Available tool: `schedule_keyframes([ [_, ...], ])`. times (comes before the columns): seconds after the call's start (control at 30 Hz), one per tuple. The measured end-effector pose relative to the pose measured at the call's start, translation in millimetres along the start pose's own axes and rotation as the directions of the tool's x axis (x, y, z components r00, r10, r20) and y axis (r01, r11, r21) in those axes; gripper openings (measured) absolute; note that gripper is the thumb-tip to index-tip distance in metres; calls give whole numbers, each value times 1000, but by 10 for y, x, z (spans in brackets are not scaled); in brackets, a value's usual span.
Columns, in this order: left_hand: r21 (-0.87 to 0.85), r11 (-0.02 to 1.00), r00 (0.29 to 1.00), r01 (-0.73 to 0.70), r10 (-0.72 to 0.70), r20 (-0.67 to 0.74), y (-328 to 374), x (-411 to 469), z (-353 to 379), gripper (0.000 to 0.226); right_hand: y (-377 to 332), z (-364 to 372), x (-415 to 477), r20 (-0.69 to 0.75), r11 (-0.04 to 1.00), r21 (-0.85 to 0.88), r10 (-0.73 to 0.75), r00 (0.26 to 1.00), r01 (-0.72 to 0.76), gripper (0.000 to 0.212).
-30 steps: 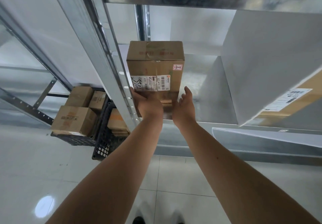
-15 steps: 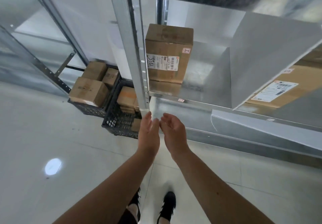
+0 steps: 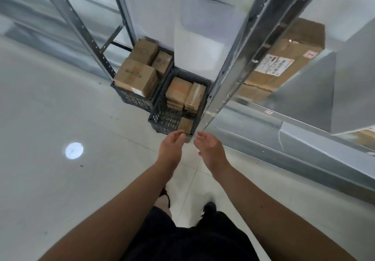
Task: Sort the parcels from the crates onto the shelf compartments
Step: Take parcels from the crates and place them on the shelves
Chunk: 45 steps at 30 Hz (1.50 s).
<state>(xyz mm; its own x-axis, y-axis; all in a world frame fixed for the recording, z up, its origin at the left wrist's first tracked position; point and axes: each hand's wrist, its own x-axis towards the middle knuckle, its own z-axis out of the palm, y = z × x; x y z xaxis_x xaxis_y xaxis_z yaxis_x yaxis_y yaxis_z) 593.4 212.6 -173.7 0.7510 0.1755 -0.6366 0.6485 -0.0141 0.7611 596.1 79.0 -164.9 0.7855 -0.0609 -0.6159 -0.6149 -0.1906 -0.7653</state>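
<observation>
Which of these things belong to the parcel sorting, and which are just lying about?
Job: left hand and right hand, both empty; near crate and far crate, holding parcels; shelf; shelved parcel.
Just there: floor, light spot, shoe.

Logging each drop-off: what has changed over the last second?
The left hand and right hand came off the box on the shelf, drew back and down, and now hang open and empty just short of the near crate. The view swung left. The box stayed on the shelf. The near crate and far crate did not move.
</observation>
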Motion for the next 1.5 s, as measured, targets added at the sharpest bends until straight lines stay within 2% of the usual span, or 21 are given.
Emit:
schedule_keyframes([
  [0.17,76,997,994,24,-32,107,156,406,-451,28,-167,448,261,-38,999,2,54,998,-54,62],
  [0.33,77,994,989,77,-86,120,353,844,-632,26,-318,680,611,-65,987,108,125,990,-117,44],
  [0.43,103,990,986,97,-110,126,454,1132,-634,24,-376,717,907,-80,973,147,191,978,-178,42],
  [0.6,187,973,981,136,-158,112,586,1717,-571,29,-435,737,1561,-73,947,107,311,948,-302,45],
  [0.87,259,937,962,234,-262,81,774,2644,-496,18,-629,723,2470,-52,928,-98,355,933,-359,52],
  [1.0,282,917,948,282,-311,64,842,3086,-507,12,-657,757,2780,-85,898,-65,430,899,-436,56],
  [1.1,330,893,926,307,-360,113,858,3394,-506,11,-639,811,3016,-106,886,-61,451,886,-459,56],
  [1.23,421,845,879,331,-438,188,723,3833,-507,13,-516,941,3318,-166,864,-68,483,860,-498,57],
  [1.37,551,790,832,268,-478,280,338,4410,-429,20,-226,1172,3716,-204,829,-35,541,816,-558,53],
  [1.43,599,757,813,260,-507,288,198,4671,-382,29,3,1320,3985,-208,821,-36,551,808,-569,47],
  [1.5,612,729,798,307,-547,251,11,4936,-324,27,213,1442,4258,-191,812,-102,551,812,-575,50],
])
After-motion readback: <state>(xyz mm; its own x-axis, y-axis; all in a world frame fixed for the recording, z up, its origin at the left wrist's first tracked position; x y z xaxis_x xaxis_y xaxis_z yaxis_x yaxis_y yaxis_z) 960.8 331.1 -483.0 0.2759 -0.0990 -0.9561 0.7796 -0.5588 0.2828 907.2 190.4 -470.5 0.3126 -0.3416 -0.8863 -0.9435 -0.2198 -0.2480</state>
